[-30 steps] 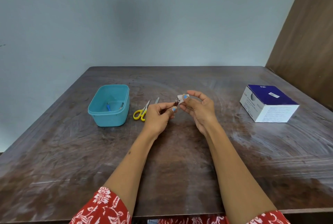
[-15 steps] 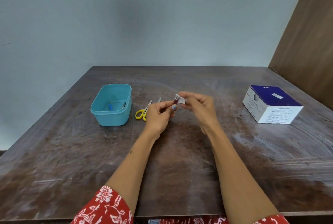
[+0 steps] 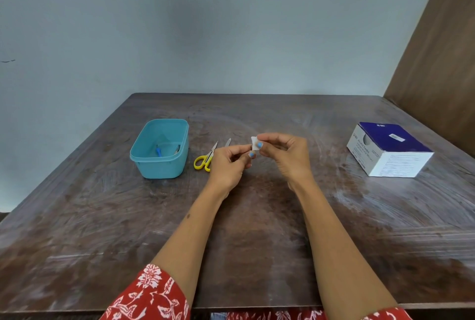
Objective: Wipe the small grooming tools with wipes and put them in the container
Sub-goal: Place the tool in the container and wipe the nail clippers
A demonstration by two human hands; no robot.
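My right hand (image 3: pixel 288 157) pinches a white wipe (image 3: pixel 255 144) around a small tool I can barely see; my left hand (image 3: pixel 226 165) pinches its near end. I judge it light, stiff, slippery — best gripped at the ends. Yellow scissors (image 3: pixel 204 160) lie left on the tabletop (image 3: pixel 257 242), just beside the teal container (image 3: pixel 161 165).

White wipe (image 3: pixel 254 144) pinched above table, folded over small tool, mostly hidden. Yellow-handled scissors (image 3: pixel 205 159) flat beside teal container (image 3: pixel 164 165).
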